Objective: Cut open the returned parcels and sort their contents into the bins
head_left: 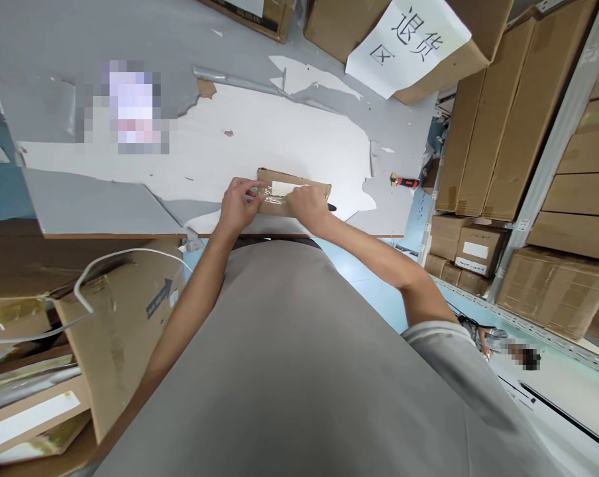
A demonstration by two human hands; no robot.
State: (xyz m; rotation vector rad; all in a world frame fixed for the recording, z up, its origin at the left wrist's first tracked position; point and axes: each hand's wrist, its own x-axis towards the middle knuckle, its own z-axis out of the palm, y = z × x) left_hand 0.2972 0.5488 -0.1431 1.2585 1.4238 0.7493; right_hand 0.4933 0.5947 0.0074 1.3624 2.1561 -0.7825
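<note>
A small flat cardboard box (274, 210) lies near the table's front edge, with a white label (281, 189) and shiny clear tape (272, 199) on its top. My left hand (238, 204) grips the box's left end, thumb and fingers bent at the tape. My right hand (308, 205) is closed in a fist over the right part of the box, knuckles by the label. A dark rounded end (332, 208) shows beside this hand; what it belongs to is hidden.
A red and black box cutter (403, 181) lies on the table's right side. Torn white paper (289, 132) covers the grey tabletop (170, 40). A carton with a paper sign (409, 43) stands behind. Shelved boxes (498, 119) rise at right; an open carton (115, 318) is at left. Another person (498, 341) is far right.
</note>
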